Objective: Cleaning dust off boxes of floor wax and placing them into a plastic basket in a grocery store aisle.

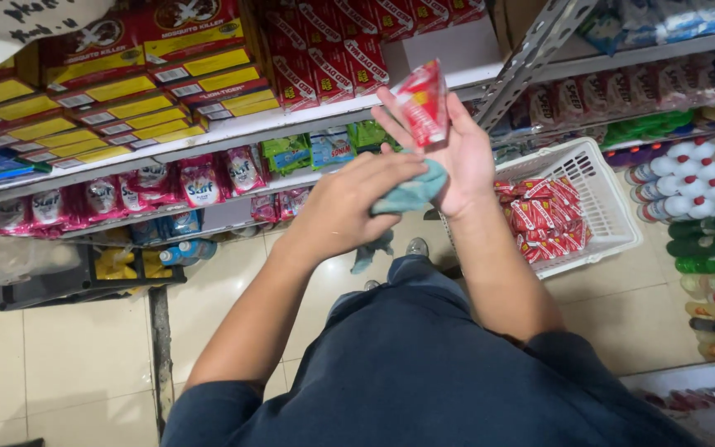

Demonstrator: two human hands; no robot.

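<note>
My right hand (461,153) holds a small red sachet (422,101) upright between its fingers, in front of the shelf edge. My left hand (349,199) grips a teal cloth (414,192) and presses it against the lower part of the sachet and my right palm. A tail of the cloth hangs down below my hands. Behind my right forearm a white plastic basket (602,186) holds several more red sachets (544,217).
A white shelf (233,128) carries red and yellow boxes on top and pink pouches below. At the right stand rows of green and clear bottles (709,240) on the floor. A black crate (68,277) sits low at the left on the beige tiles.
</note>
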